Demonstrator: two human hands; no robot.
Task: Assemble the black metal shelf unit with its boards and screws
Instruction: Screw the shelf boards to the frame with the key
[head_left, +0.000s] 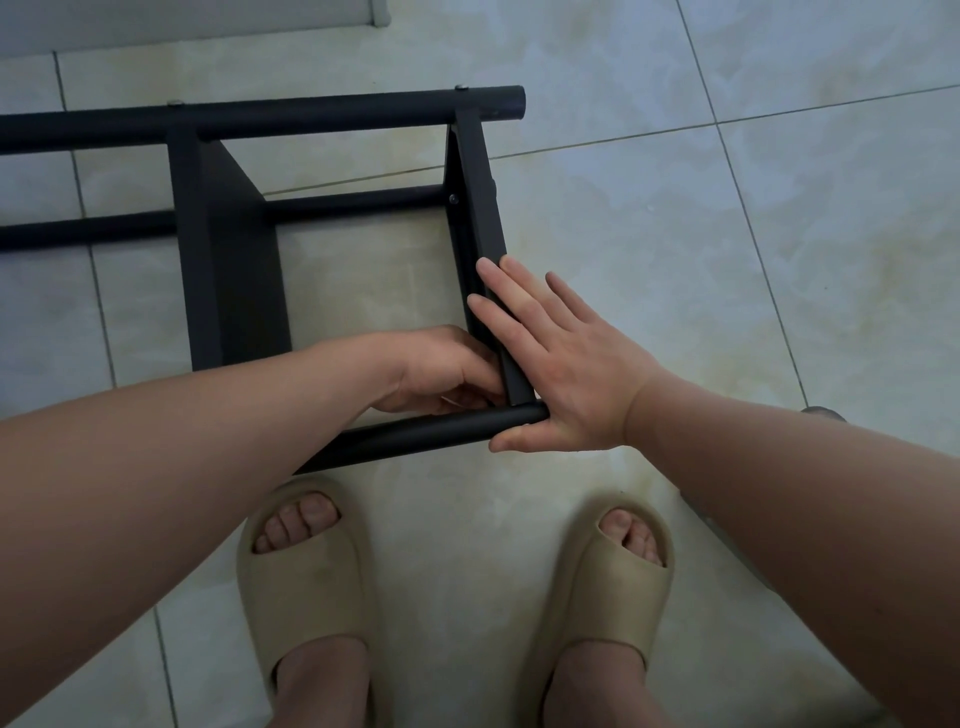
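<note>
The black metal shelf unit (228, 249) lies on its side on the tiled floor. Two black boards stand between its round tubes: an inner board (234, 270) and an end board (480, 208). My right hand (561, 358) lies flat, fingers spread, against the outer face of the end board, its thumb under the near tube (436, 431). My left hand (447, 371) is curled at the inner corner where the end board meets the near tube; what its fingertips pinch is hidden. Screw heads (460, 87) show on the far tube (311, 111).
My two feet in beige slides (306, 587) stand on the floor just below the near tube. A pale wall base (208, 21) runs along the top left. A small dark object (823, 413) peeks out behind my right forearm.
</note>
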